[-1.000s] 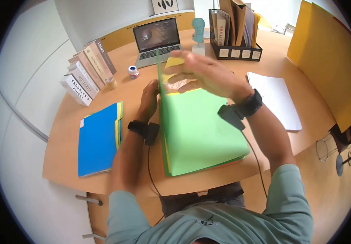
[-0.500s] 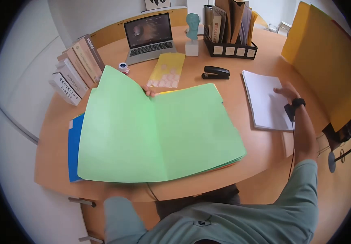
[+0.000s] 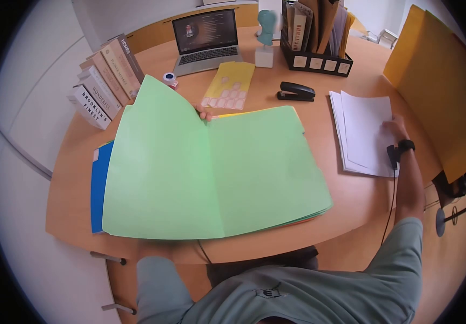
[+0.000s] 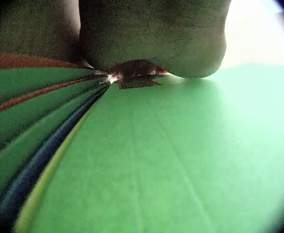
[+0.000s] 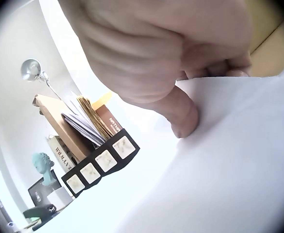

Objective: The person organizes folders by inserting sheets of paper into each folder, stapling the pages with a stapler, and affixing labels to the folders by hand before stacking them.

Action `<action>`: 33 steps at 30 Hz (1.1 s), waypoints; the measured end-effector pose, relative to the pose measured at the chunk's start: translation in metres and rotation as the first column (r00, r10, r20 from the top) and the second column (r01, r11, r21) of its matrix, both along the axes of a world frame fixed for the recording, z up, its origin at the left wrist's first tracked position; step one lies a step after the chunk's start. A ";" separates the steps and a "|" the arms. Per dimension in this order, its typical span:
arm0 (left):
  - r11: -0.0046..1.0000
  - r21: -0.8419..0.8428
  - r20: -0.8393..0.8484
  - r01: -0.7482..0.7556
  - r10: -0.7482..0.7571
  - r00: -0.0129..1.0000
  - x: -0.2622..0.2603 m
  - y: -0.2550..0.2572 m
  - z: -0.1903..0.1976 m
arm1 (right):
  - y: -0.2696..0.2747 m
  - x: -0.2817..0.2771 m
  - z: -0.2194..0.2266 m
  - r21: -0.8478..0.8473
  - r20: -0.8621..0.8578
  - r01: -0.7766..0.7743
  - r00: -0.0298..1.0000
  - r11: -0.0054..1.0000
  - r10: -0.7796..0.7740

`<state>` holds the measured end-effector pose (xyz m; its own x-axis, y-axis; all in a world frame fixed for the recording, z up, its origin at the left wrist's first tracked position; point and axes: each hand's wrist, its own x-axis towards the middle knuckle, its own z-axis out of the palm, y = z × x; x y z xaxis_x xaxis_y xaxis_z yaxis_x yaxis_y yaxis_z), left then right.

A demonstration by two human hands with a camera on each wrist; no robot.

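Note:
A light green folder [image 3: 265, 162] lies spread on the desk before me, its left cover raised at a slant. Behind that cover my left hand [image 3: 205, 113] is mostly hidden; its fingertips curl over the top of the fold. The left wrist view has this hand [image 4: 151, 34] against the green cover, beside layered coloured folder edges. At the right, my right hand [image 3: 397, 129] grips the right edge of some white paper [image 3: 363, 121], lifted askew from a stack. In the right wrist view the thumb presses on the sheet [image 5: 229, 150] and the other fingers are behind its edge.
A blue folder [image 3: 98, 189] is partly under the green cover. Beyond are a yellow label sheet [image 3: 230, 81], a black stapler [image 3: 296, 92], a laptop [image 3: 206, 38], a bust [image 3: 265, 38], a black file box [image 3: 319, 63], and books [image 3: 106, 81] on the left. A yellow panel [image 3: 438, 81] stands right.
The green folder was opened, its cover swung left. My right hand went from above the folder to the paper stack, and the top sheets have since shifted and lifted.

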<state>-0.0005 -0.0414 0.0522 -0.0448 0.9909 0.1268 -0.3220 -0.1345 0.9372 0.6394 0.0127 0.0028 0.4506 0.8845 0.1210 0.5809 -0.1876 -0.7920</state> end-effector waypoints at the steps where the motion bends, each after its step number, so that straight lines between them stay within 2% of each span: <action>1: 1.000 0.001 -0.003 -0.002 0.002 1.000 -0.001 0.000 -0.001 | -0.003 -0.001 0.003 0.031 0.003 0.000 1.000 1.000 0.000; 2: 1.000 0.006 -0.003 -0.002 0.002 1.000 -0.001 0.000 -0.001 | -0.005 0.000 0.005 0.061 0.007 -0.001 1.000 0.998 0.000; 5: 1.000 0.011 -0.007 -0.006 0.006 1.000 -0.006 0.002 -0.004 | -0.005 0.015 0.023 0.096 0.194 0.004 0.981 0.995 -0.022; 8: 1.000 0.019 -0.020 -0.011 0.011 1.000 -0.007 0.001 -0.005 | -0.008 0.021 0.056 0.278 0.172 -0.136 0.981 0.951 0.090; 9: 1.000 0.016 -0.014 -0.014 0.014 1.000 -0.010 -0.001 -0.003 | -0.016 0.006 0.072 0.345 0.077 -0.191 0.981 0.919 0.176; 11: 1.000 0.023 -0.029 -0.015 0.016 0.999 -0.008 0.004 -0.003 | -0.038 -0.058 0.108 0.489 -0.100 -0.263 0.930 0.832 0.353; 14: 1.000 0.026 -0.040 -0.018 0.019 0.999 -0.012 0.004 -0.003 | -0.040 -0.104 0.131 0.475 -0.116 -0.331 0.895 0.815 0.431; 17: 0.999 0.033 -0.044 -0.023 0.025 0.999 -0.013 0.008 -0.004 | -0.024 -0.152 0.123 0.336 -0.118 -0.435 0.861 0.836 0.495; 19: 0.999 0.033 -0.047 -0.025 0.027 0.999 -0.016 0.005 -0.005 | -0.030 -0.218 0.109 0.347 -0.264 -0.456 0.791 0.820 0.552; 21: 0.999 0.030 -0.049 -0.029 0.030 0.998 -0.020 0.002 -0.008 | -0.013 -0.249 0.067 0.244 -0.161 -0.586 0.762 0.773 0.628; 23: 0.999 0.034 -0.048 -0.033 0.034 0.998 -0.023 0.003 -0.009 | -0.039 -0.302 0.063 0.024 -0.022 -0.535 0.844 0.845 0.535; 25: 0.999 0.037 -0.052 -0.035 0.037 0.998 -0.024 0.003 -0.009 | -0.033 -0.316 0.025 0.034 -0.026 -0.616 0.787 0.787 0.617; 26: 0.999 0.038 -0.054 -0.038 0.040 0.998 -0.025 0.002 -0.010 | -0.052 -0.332 0.042 -0.062 -0.026 -0.579 0.815 0.813 0.579; 29: 0.999 0.033 -0.056 -0.039 0.041 0.998 -0.026 0.001 -0.011 | -0.054 -0.337 0.031 -0.063 -0.141 -0.599 0.797 0.798 0.587; 33: 0.998 0.040 -0.056 -0.037 0.040 0.998 -0.028 0.001 -0.014 | -0.062 -0.330 0.044 -0.096 -0.082 -0.669 0.743 0.737 0.664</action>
<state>-0.0287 -0.0406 0.0387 -0.0746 0.9828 0.1688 -0.2627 -0.1826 0.9474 0.3095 -0.0493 0.0468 -0.2578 0.9662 -0.0013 0.5598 0.1483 -0.8153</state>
